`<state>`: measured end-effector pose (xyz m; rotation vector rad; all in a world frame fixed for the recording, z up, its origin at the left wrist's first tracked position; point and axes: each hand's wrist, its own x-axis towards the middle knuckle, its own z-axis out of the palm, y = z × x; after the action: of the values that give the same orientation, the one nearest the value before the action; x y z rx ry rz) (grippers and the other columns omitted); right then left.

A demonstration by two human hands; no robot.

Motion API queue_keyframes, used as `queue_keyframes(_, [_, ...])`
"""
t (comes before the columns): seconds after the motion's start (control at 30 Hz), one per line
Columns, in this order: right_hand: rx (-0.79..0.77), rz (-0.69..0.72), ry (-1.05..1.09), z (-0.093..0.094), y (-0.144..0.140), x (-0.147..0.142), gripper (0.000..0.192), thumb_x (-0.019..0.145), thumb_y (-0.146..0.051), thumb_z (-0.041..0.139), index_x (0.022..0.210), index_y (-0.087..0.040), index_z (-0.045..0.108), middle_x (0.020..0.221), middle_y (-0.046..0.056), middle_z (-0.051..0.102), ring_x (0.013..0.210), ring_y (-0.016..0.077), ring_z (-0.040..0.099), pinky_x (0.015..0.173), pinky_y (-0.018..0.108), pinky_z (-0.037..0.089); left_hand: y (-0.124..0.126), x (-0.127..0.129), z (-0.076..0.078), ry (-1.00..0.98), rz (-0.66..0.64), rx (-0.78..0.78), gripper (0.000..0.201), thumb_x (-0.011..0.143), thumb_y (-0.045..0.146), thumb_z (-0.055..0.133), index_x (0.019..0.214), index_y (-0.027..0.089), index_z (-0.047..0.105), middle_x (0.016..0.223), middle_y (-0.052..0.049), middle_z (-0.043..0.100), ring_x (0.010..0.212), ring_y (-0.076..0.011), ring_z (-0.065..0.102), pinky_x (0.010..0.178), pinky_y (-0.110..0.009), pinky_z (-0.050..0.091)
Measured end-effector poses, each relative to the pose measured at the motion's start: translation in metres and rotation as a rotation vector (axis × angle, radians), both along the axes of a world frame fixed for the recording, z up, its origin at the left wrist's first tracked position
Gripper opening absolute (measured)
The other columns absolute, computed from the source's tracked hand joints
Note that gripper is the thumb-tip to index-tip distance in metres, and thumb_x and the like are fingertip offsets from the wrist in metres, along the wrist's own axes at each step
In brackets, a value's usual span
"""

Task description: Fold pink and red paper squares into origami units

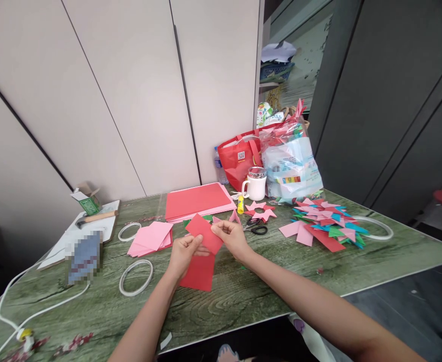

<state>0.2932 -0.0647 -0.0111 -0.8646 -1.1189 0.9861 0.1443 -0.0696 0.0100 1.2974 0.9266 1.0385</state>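
Note:
Between my two hands is a square of red paper [205, 232], raised a little over the table. My left hand [184, 254] pinches its lower left edge with thumb and fingers. At its right corner my right hand [231, 238] pinches it too. Below, another red paper sheet [200, 274] lies on the table, partly under my left hand. Just beyond my hands are folded pink and green paper pieces, partly hidden. Black-handled scissors [259, 230] lie to the right of my right hand.
Pink paper squares [151, 237] and tape rolls [136, 278] lie left. Large red sheets [194, 201], a glue stick [240, 204], a white mug [256, 185] and bags [292, 166] stand behind. Folded paper pieces [324, 221] are heaped right. A hammer [98, 216] and a cable [51, 314] lie far left.

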Motion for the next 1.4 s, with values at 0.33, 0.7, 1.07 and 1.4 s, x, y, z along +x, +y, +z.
queue_keyframes(0.33, [0.017,0.017,-0.06,0.0018,0.0007,0.0032,0.03,0.064,-0.043,0.064,0.068,-0.014,0.06,0.066,0.002,0.061,0.059,0.0123,0.053,0.059,0.025,0.044,0.0031,-0.0038,0.0033,-0.086,0.063,0.046,0.029,0.058,0.041,0.07,0.061,0.013,0.062,0.051,0.001,0.061,0.049,-0.0169,0.059,0.049,-0.029,0.05])
queue_keyframes(0.7, [0.047,0.095,-0.129,0.005,-0.0013,0.0077,0.026,0.068,-0.04,0.061,0.067,-0.014,0.058,0.064,0.001,0.057,0.057,0.0105,0.049,0.057,0.024,0.04,0.0032,-0.0061,0.0073,-0.164,0.036,0.029,0.035,0.057,0.033,0.072,0.084,0.012,0.067,0.066,-0.004,0.067,0.054,-0.0165,0.062,0.051,-0.028,0.052])
queue_keyframes(1.07, [0.095,0.086,-0.297,0.0084,-0.0061,0.003,0.021,0.072,-0.035,0.056,0.069,-0.015,0.057,0.066,0.0,0.056,0.056,0.0097,0.048,0.054,0.023,0.039,0.0014,-0.0039,0.0024,-0.037,-0.008,0.002,0.034,0.057,0.033,0.072,0.081,0.01,0.066,0.068,-0.006,0.069,0.06,-0.0197,0.064,0.055,-0.029,0.052])
queue_keyframes(1.4, [0.067,0.121,-0.31,0.0064,-0.0008,0.01,0.024,0.071,-0.04,0.059,0.071,-0.016,0.06,0.068,0.001,0.06,0.059,0.012,0.052,0.058,0.027,0.043,0.002,-0.0071,0.0061,-0.025,-0.059,0.011,0.036,0.064,0.045,0.064,0.078,0.012,0.066,0.064,-0.005,0.067,0.062,-0.0206,0.064,0.052,-0.029,0.051])
